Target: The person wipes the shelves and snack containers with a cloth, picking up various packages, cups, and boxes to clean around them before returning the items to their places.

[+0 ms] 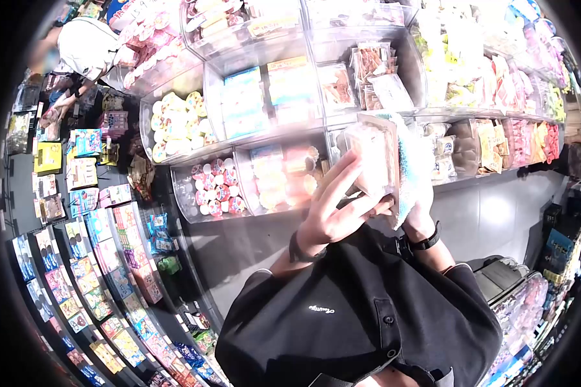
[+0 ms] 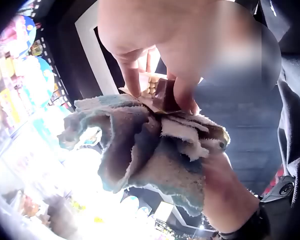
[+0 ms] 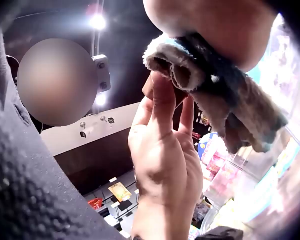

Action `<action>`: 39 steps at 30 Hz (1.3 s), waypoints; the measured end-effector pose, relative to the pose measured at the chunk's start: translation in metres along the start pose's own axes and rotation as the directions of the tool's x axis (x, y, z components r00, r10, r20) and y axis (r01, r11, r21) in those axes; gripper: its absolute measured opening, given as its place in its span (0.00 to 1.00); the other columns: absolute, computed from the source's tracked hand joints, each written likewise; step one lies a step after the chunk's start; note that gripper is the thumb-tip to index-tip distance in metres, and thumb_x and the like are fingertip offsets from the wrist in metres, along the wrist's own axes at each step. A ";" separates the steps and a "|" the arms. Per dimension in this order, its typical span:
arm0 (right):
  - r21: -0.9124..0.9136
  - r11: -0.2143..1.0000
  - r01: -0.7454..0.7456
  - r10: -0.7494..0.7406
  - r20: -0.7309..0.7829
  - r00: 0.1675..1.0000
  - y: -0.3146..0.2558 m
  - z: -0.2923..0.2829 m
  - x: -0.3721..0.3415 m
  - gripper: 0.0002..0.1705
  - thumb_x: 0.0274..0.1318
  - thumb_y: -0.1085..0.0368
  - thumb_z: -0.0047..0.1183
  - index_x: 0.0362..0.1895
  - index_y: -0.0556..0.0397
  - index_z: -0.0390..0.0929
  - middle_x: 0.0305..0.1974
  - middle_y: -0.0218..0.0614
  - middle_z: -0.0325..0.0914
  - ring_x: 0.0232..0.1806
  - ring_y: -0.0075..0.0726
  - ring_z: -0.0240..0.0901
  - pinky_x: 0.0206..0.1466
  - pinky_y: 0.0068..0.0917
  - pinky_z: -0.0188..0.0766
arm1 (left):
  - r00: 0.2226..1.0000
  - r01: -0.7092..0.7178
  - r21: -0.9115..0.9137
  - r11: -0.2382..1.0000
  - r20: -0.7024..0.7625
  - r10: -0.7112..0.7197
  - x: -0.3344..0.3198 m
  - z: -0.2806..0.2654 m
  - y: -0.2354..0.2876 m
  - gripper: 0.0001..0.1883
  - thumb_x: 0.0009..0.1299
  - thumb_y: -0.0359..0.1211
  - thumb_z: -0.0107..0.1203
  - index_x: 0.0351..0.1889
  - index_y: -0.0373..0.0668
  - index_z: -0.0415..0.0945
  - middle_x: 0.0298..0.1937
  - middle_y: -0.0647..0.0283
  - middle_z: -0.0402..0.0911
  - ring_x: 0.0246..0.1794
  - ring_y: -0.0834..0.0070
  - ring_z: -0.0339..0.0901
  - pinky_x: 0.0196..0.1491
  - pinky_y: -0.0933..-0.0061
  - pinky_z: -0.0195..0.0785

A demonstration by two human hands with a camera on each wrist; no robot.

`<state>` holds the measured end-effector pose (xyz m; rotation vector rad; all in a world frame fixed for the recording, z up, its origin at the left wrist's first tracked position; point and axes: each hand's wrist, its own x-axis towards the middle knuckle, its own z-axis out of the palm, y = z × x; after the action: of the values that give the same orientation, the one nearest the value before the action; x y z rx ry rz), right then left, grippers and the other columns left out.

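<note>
A clear-topped package [image 1: 376, 161] with a brown side is held up in front of the chest. My left hand [image 1: 339, 206] grips it between thumb and fingers; the right wrist view shows that hand [image 3: 165, 150] from below. Small round beige pieces show in the package [image 2: 151, 86] in the left wrist view. A fluffy white and blue cloth [image 1: 405, 171] lies against the package's right side, its folds hanging loose. My right hand [image 1: 421, 200] holds the cloth [image 3: 225, 95] from the far side, with most of its fingers hidden behind it.
Clear bins [image 1: 265, 97] of packaged snacks stand in rows ahead. A bin of small red and white cups [image 1: 216, 187] is nearest on the left. Shelves of boxed goods [image 1: 110, 284] run along the left. Another person [image 1: 87, 48] reaches in at the upper left.
</note>
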<state>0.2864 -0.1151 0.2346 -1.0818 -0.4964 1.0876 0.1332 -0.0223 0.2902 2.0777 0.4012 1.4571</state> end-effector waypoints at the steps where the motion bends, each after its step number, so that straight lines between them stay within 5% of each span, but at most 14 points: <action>1: 0.027 0.999 -0.043 0.044 -0.012 0.999 0.007 -0.007 -0.001 0.24 0.61 0.59 0.44 0.57 0.61 0.61 0.53 0.42 0.68 0.51 0.35 0.67 0.53 0.30 0.68 | 0.999 -0.006 0.036 0.999 -0.035 0.008 0.001 0.001 0.001 0.12 0.49 0.28 0.68 0.27 0.35 0.76 0.57 0.41 0.67 0.58 0.47 0.66 0.56 0.57 0.67; 2: 0.066 0.994 -0.092 0.095 -0.034 0.995 0.000 0.008 0.000 0.24 0.61 0.60 0.44 0.57 0.61 0.61 0.52 0.42 0.68 0.51 0.34 0.67 0.53 0.30 0.68 | 0.999 -0.004 0.016 1.000 -0.052 0.005 -0.004 0.003 -0.003 0.14 0.48 0.30 0.69 0.27 0.35 0.75 0.56 0.38 0.66 0.58 0.44 0.66 0.56 0.55 0.67; 4: 0.021 0.998 0.051 -0.053 0.067 0.996 -0.022 0.021 -0.003 0.25 0.59 0.59 0.46 0.56 0.60 0.62 0.51 0.41 0.69 0.50 0.34 0.69 0.51 0.30 0.69 | 0.994 0.100 -0.030 0.995 -0.037 -0.101 -0.004 0.002 -0.003 0.14 0.48 0.30 0.69 0.27 0.35 0.75 0.55 0.36 0.66 0.58 0.42 0.65 0.55 0.55 0.67; 7: -0.021 0.999 0.050 -0.047 0.093 0.995 -0.024 0.022 -0.002 0.25 0.58 0.59 0.48 0.56 0.60 0.62 0.50 0.41 0.70 0.49 0.34 0.70 0.51 0.31 0.70 | 0.876 0.415 -0.300 0.859 -0.122 -0.466 0.004 0.006 0.015 0.14 0.48 0.29 0.69 0.27 0.35 0.75 0.56 0.35 0.66 0.58 0.42 0.65 0.56 0.54 0.66; 10: 0.031 0.999 0.023 -0.025 0.094 0.995 -0.022 0.020 -0.003 0.25 0.58 0.58 0.47 0.57 0.59 0.62 0.51 0.42 0.69 0.50 0.34 0.69 0.51 0.31 0.70 | 0.956 0.240 -0.145 0.960 -0.139 -0.260 -0.004 0.007 0.004 0.14 0.46 0.28 0.69 0.28 0.35 0.76 0.56 0.36 0.66 0.59 0.43 0.64 0.57 0.53 0.64; 14: 0.094 0.996 0.010 -0.013 0.036 0.999 -0.022 0.024 -0.005 0.26 0.58 0.58 0.48 0.57 0.59 0.62 0.51 0.42 0.69 0.49 0.35 0.70 0.51 0.31 0.70 | 0.866 0.439 -0.341 0.831 -0.084 -0.492 -0.009 0.005 0.011 0.13 0.47 0.27 0.68 0.28 0.35 0.76 0.56 0.38 0.66 0.59 0.44 0.65 0.57 0.54 0.63; 21: 0.085 0.996 0.024 -0.033 0.106 0.994 -0.023 0.020 -0.004 0.27 0.58 0.57 0.48 0.57 0.59 0.61 0.52 0.43 0.68 0.51 0.36 0.69 0.54 0.33 0.68 | 0.778 0.569 -0.498 0.655 0.067 -0.625 -0.011 0.002 0.009 0.15 0.48 0.29 0.68 0.30 0.34 0.76 0.59 0.39 0.63 0.60 0.46 0.63 0.56 0.56 0.65; 25: 0.096 0.995 0.001 -0.014 0.136 0.991 -0.023 0.021 -0.003 0.27 0.59 0.57 0.46 0.58 0.60 0.60 0.51 0.43 0.69 0.51 0.36 0.69 0.53 0.33 0.69 | 0.674 0.642 -0.613 0.461 0.164 -0.720 -0.013 0.001 0.005 0.16 0.49 0.31 0.67 0.31 0.33 0.75 0.60 0.39 0.61 0.61 0.48 0.62 0.55 0.57 0.65; 29: -0.004 1.000 -0.008 0.009 0.150 0.989 -0.021 0.016 0.001 0.24 0.58 0.61 0.49 0.56 0.59 0.63 0.48 0.41 0.71 0.47 0.33 0.70 0.49 0.30 0.70 | 0.472 0.681 -0.705 0.199 0.215 -0.855 -0.022 0.001 -0.001 0.17 0.49 0.32 0.67 0.32 0.33 0.75 0.62 0.40 0.59 0.62 0.49 0.61 0.55 0.58 0.66; 30: -0.007 1.000 0.003 -0.002 0.183 0.983 -0.021 0.014 0.002 0.23 0.57 0.62 0.49 0.55 0.59 0.64 0.48 0.40 0.72 0.46 0.32 0.71 0.48 0.29 0.70 | 0.486 0.685 -0.680 0.264 0.156 -0.860 -0.024 0.002 -0.003 0.17 0.49 0.32 0.67 0.33 0.33 0.75 0.62 0.40 0.59 0.62 0.49 0.61 0.55 0.59 0.66; 33: -0.104 0.994 -0.023 0.048 0.253 0.966 -0.013 -0.008 0.001 0.20 0.58 0.65 0.48 0.54 0.57 0.65 0.46 0.35 0.71 0.45 0.26 0.68 0.47 0.25 0.66 | 0.772 0.565 -0.393 0.725 -0.056 -0.633 -0.013 0.002 -0.013 0.18 0.48 0.33 0.67 0.35 0.34 0.76 0.62 0.43 0.61 0.63 0.53 0.61 0.59 0.60 0.58; 35: -0.137 0.990 -0.037 0.071 0.249 0.966 -0.014 -0.010 -0.005 0.19 0.59 0.65 0.47 0.54 0.57 0.65 0.46 0.33 0.70 0.46 0.26 0.67 0.48 0.25 0.64 | 0.893 0.429 -0.174 0.887 -0.066 -0.445 -0.012 -0.004 -0.023 0.18 0.50 0.33 0.66 0.36 0.34 0.76 0.62 0.43 0.61 0.63 0.53 0.61 0.60 0.60 0.56; 38: -0.191 0.981 0.018 0.039 0.293 0.955 -0.009 -0.006 -0.002 0.19 0.60 0.67 0.43 0.55 0.57 0.62 0.46 0.33 0.69 0.48 0.27 0.64 0.52 0.27 0.61 | 0.802 0.506 -0.548 0.666 0.013 -0.598 -0.017 0.001 -0.026 0.18 0.52 0.31 0.66 0.37 0.33 0.74 0.65 0.46 0.58 0.63 0.57 0.61 0.61 0.60 0.56; 39: -0.195 0.981 0.024 0.031 0.277 0.960 -0.007 -0.004 0.000 0.19 0.60 0.67 0.43 0.55 0.57 0.62 0.47 0.33 0.68 0.48 0.27 0.64 0.53 0.28 0.61 | 0.814 0.515 -0.515 0.686 0.043 -0.579 -0.021 0.001 -0.027 0.18 0.51 0.31 0.67 0.36 0.34 0.73 0.65 0.46 0.58 0.64 0.55 0.60 0.61 0.60 0.56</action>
<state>0.2926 -0.1176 0.2397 -1.1052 -0.8416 1.2204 0.1285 -0.0120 0.2577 1.2880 0.5627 1.1541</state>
